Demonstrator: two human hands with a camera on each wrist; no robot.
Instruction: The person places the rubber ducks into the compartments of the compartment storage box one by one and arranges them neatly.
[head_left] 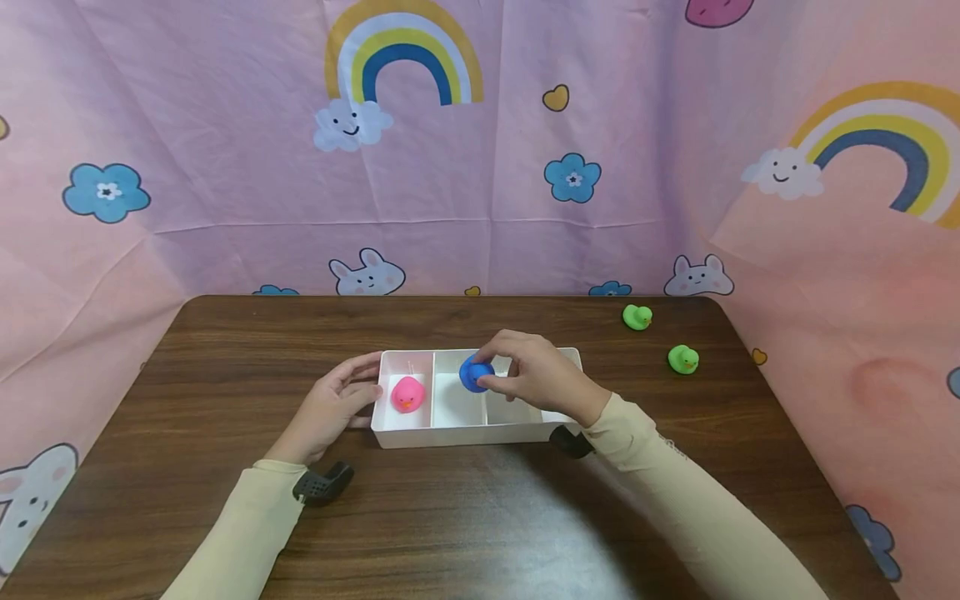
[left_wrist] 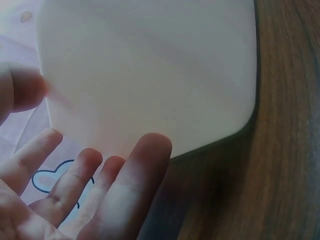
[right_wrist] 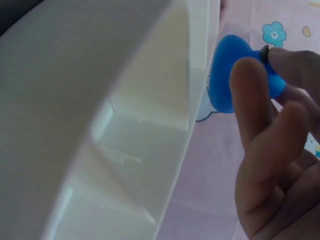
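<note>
In the head view my right hand (head_left: 543, 375) pinches a blue rubber duck (head_left: 474, 375) between thumb and fingers. It is held above the second compartment from the left of a white divided tray (head_left: 465, 435). The right wrist view shows the blue duck (right_wrist: 225, 75) clear of the tray wall (right_wrist: 175, 165). My left hand (head_left: 330, 408) rests against the tray's left end, fingers fairly straight and spread, fingertips touching the end wall (left_wrist: 150, 75). A pink rubber duck (head_left: 408, 394) sits in the leftmost compartment. My right hand hides part of the tray's right side.
Two green rubber ducks, one farther back (head_left: 637, 317) and one nearer (head_left: 683, 359), stand on the brown wooden table (head_left: 420, 517) at the right. A patterned pink and purple cloth (head_left: 247, 167) hangs behind the table and along its sides.
</note>
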